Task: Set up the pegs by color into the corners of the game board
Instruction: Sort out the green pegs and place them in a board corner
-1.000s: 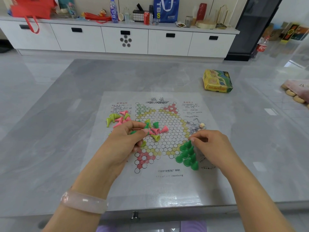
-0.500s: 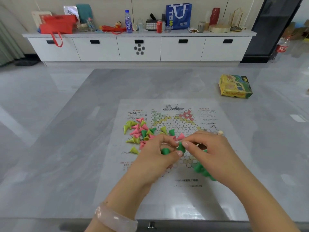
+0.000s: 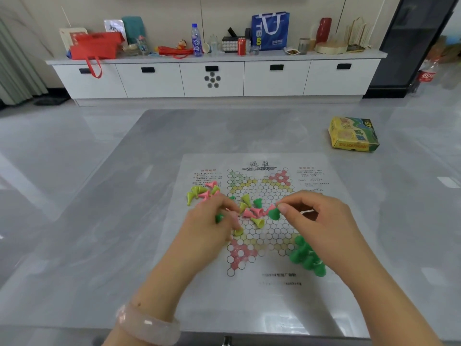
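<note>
A paper game board [image 3: 257, 293] with a hexagonal grid lies on the grey table. My right hand [image 3: 316, 221] pinches a dark green peg [image 3: 274, 214] over the grid's middle. My left hand [image 3: 209, 226] rests on the board's left side with a green peg [image 3: 219, 218] in its fingers; a yellow-green peg [image 3: 238, 231] lies at its fingertips. Loose pink, yellow-green and green pegs [image 3: 252, 208] lie mixed between the hands. Another mixed heap [image 3: 202, 192] sits left of the grid. Several dark green pegs [image 3: 305, 257] stand in the near right corner, partly hidden by my right wrist.
A yellow and green cardboard box [image 3: 354, 134] lies on the table at the far right. A white cabinet [image 3: 214, 76] with bags, bottles and cans stands across the room. The table's near edge [image 3: 224, 338] runs under my forearms.
My right hand went from the green pegs in the corner to the middle, took a green peg at my left fingertips, and now holds it a little to the right. The camera view shifted.
</note>
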Action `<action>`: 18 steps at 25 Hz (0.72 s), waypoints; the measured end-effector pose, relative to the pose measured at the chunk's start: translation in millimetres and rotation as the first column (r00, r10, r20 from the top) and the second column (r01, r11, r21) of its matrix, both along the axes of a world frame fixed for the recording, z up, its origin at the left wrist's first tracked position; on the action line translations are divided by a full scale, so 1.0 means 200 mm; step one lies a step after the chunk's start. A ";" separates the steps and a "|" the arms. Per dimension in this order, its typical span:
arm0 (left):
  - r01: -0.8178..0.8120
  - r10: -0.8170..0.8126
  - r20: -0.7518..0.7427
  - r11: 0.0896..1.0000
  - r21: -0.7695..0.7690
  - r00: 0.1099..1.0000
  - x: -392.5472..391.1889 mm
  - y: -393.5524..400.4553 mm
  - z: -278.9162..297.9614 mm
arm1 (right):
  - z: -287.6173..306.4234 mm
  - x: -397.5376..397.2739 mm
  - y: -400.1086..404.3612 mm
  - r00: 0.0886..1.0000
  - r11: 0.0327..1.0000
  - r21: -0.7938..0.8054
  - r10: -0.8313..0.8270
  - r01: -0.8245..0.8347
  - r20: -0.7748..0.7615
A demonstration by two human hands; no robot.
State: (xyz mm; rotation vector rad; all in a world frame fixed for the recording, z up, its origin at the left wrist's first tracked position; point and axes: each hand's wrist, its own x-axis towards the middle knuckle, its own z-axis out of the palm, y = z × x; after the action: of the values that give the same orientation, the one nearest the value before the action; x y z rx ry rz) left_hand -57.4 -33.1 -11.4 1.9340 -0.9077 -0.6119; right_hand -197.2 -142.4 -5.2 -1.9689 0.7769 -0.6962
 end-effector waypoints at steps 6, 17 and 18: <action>0.005 -0.241 0.617 0.933 0.359 0.749 0.28 -0.16 0.05 | 0.03 -0.02 -0.04 0.993 0.994 0.029 -0.111 0.109 0.048; 0.070 -0.689 0.540 0.645 0.761 0.483 0.39 -0.29 -0.05 | 0.02 -0.06 -0.09 0.983 0.986 0.081 -0.156 0.149 0.093; 0.066 -0.697 0.542 0.640 0.765 0.470 0.39 -0.29 -0.05 | 0.02 -0.06 -0.09 0.983 0.985 0.082 -0.158 0.151 0.096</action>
State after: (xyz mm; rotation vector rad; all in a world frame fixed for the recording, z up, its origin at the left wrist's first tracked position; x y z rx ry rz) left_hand 19.9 -92.0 -21.3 2.7434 -2.0615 -0.2591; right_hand -209.8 -160.1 -1.0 -1.8051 0.8873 -0.8412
